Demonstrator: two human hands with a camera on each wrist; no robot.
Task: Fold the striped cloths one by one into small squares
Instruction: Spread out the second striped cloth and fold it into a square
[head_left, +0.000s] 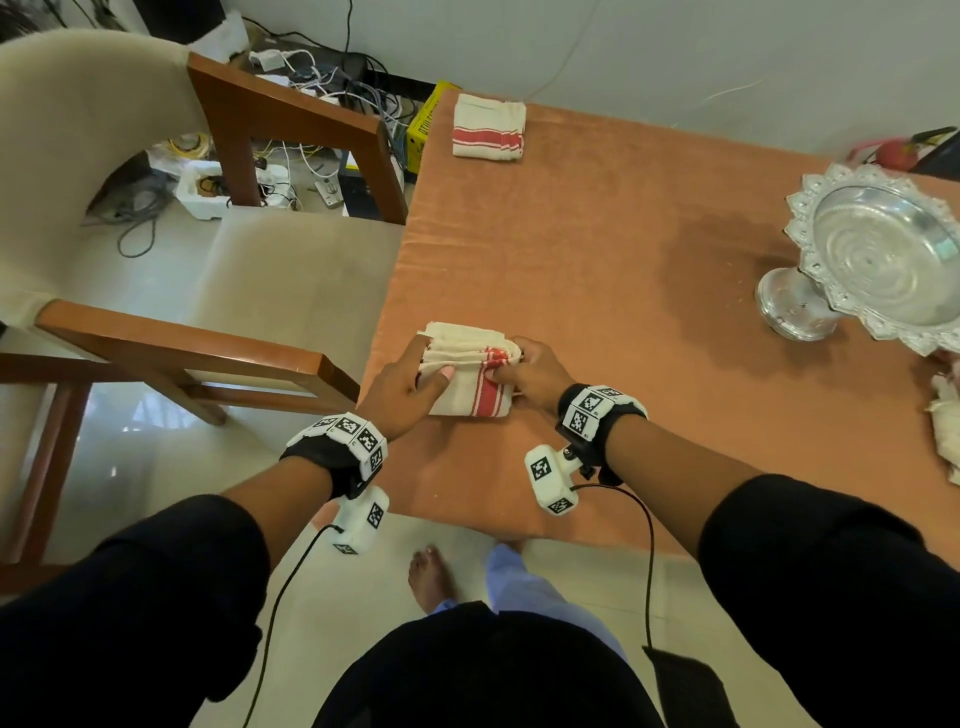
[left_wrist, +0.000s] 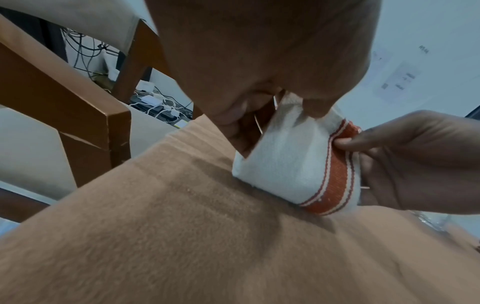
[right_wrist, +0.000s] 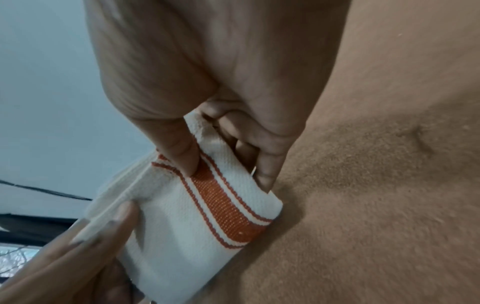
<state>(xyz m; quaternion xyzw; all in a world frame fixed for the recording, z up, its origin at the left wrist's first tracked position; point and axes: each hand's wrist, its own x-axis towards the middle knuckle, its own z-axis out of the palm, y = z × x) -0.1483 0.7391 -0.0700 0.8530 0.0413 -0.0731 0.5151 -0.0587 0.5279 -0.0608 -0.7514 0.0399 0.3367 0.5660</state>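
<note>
Both hands pinch a half-folded striped cloth (head_left: 467, 376) at the tabletop's (head_left: 597, 249) near-left corner: the left hand (head_left: 402, 392) grips its plain side, the right hand (head_left: 530, 371) its red-striped edge. If either pinch loosens, the bunched layers could spring open; a finished cloth (head_left: 488, 130) lies well apart.

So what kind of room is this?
Probably a room in a home, maybe a dining room: a cloth-covered table, a cushioned wooden chair, and an ornate silver pedestal tray.
</note>
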